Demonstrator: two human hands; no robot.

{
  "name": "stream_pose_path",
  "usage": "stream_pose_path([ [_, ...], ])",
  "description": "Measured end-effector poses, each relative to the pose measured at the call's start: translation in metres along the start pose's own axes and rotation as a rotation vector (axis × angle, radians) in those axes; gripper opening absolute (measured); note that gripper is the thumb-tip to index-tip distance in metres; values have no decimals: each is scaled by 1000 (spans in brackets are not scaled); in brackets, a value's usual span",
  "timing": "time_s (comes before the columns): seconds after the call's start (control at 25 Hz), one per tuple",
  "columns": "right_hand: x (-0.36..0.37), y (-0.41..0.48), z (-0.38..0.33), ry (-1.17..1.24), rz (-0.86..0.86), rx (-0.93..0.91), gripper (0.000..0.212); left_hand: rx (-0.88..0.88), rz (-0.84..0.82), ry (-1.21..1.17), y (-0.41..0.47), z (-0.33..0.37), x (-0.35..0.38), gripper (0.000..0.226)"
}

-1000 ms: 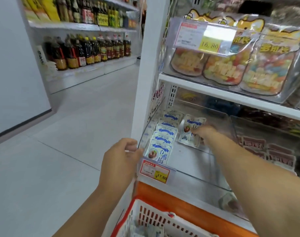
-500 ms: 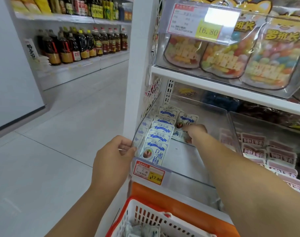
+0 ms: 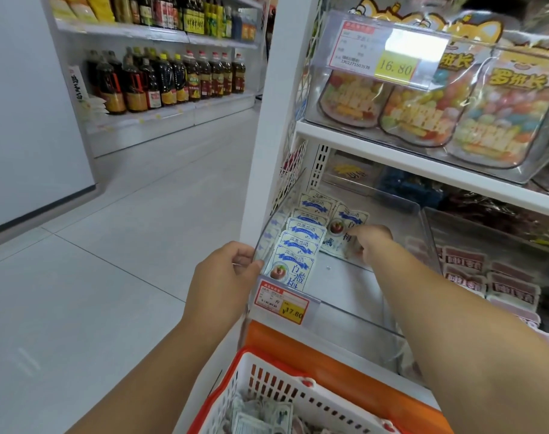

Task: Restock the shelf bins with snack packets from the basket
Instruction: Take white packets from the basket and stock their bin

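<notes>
Right hand edged back, fingers pinching packet, left hand fingers gripping bin corner

Bin centre of view, under shelf board.
In bin: packet row along 9 o'clock wall, overlapping front to back; lone packet just beside row at 3 o'clock, toward back.
Right hand on lone packet's near edge.
Left hand at bin's 7 o'clock corner, fingers round wall.
Price tag on bin front.
Second bin adjoining at 3 o'clock, packets inside.
Upper bin on shelf board, 12 o'clock.
Basket below, 6 o'clock, loose packets in it.
Bottle shelves across floor, 10 o'clock.
</notes>
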State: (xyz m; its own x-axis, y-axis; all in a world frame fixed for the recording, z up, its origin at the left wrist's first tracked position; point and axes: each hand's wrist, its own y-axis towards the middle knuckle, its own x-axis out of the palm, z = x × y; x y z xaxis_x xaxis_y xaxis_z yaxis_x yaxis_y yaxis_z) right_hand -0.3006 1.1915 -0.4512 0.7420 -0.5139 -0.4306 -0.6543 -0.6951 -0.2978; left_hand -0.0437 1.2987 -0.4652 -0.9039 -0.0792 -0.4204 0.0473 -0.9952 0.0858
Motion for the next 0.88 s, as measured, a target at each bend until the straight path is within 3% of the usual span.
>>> stream_pose_path([
  [0.12,-11,-23,-17,-58,44,-115,18,-11,-40,33,-6,-1,-1,24],
  [0.2,-22,-55,-24,-54,102,-316,22,-12,36,77,-15,-5,-3,29],
  [0.32,-44,-133,5,358,65,-663,31,93,189,161,-46,-20,3,28],
  [0.4,-50,-182,57,422,-26,-763,36,155,87,260,-82,-40,20,20],
  [0.48,-43,-209,128,264,-98,-686,36,76,-155,408,-116,-81,46,19],
  [0.6,-23,-216,238,-131,-260,-371,23,-258,-423,437,-152,-150,83,46],
  [0.76,-25,-202,333,-414,-437,45,30,-580,-462,346,-191,-187,112,63],
  [0.88,-35,-196,339,-303,-456,256,31,-680,-435,200,-199,-192,120,34],
])
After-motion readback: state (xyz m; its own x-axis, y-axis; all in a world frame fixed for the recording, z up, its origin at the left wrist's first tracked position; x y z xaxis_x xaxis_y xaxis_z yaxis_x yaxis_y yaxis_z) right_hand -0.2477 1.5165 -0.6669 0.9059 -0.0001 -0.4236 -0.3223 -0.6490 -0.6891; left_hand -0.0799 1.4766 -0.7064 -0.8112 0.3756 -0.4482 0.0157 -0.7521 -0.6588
